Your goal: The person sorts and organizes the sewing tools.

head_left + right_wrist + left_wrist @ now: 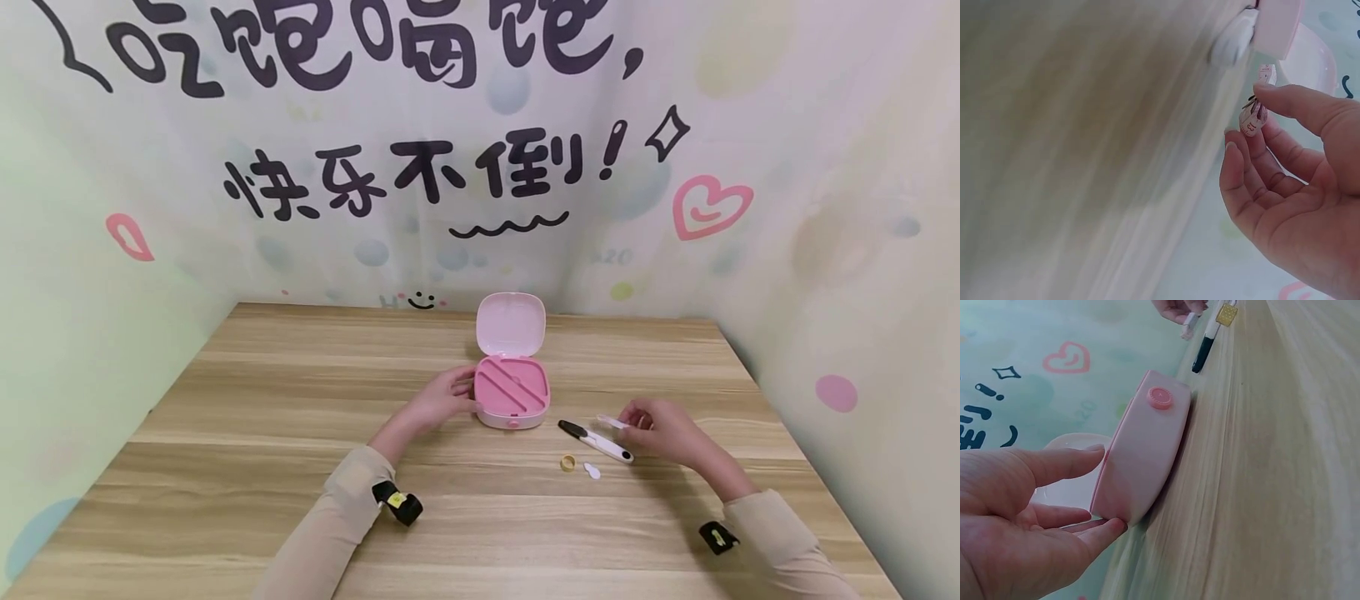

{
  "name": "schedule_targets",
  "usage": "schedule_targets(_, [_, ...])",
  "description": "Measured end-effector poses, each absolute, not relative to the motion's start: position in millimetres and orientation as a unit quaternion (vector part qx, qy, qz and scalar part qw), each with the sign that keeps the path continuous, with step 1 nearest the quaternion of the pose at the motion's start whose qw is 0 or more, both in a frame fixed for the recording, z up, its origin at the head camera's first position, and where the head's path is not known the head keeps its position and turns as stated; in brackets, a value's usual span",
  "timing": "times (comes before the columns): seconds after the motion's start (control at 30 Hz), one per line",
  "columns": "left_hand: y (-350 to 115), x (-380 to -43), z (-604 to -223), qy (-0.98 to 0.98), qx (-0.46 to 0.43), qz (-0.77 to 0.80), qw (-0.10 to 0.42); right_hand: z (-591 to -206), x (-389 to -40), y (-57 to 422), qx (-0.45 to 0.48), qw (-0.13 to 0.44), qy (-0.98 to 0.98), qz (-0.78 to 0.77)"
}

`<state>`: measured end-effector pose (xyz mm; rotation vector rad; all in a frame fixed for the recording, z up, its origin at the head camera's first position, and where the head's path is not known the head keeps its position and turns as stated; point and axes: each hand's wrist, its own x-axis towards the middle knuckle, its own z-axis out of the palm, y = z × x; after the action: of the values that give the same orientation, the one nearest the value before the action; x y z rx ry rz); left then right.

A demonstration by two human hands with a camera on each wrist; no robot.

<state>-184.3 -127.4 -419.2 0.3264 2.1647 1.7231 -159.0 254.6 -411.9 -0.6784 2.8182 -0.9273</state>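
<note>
A small pink box [512, 419] stands on the table with its pale lid [512, 323] raised. My left hand [444, 396] is at the box's left side, thumb by the rim and fairly straight fingertips against the wall; in the left wrist view the left hand [1035, 512] is near the button front [1160, 398]. To the right, my right hand [660, 429] pinches a folded white measuring tape [1252, 120] with red figures between thumb and fingers. Close to that hand lies a slim white tool with a black end [600, 442], resembling thread snips.
A gold thimble ring [567, 462] and a small white flat piece [592, 471] lie in front of the slim tool. Inside the box, a pink tray [517, 385] has diagonal dividers. A printed cloth [420, 250] hangs behind the wooden table [300, 400].
</note>
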Motion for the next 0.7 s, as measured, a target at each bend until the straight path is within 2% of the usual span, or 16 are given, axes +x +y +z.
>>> schedule_targets(0.7, [-122.8, -183.7, -425.6, 0.785, 0.140, 0.585, 0.146, -390.9, -163.9, 203.7, -0.195, 0.017, 0.934, -0.298])
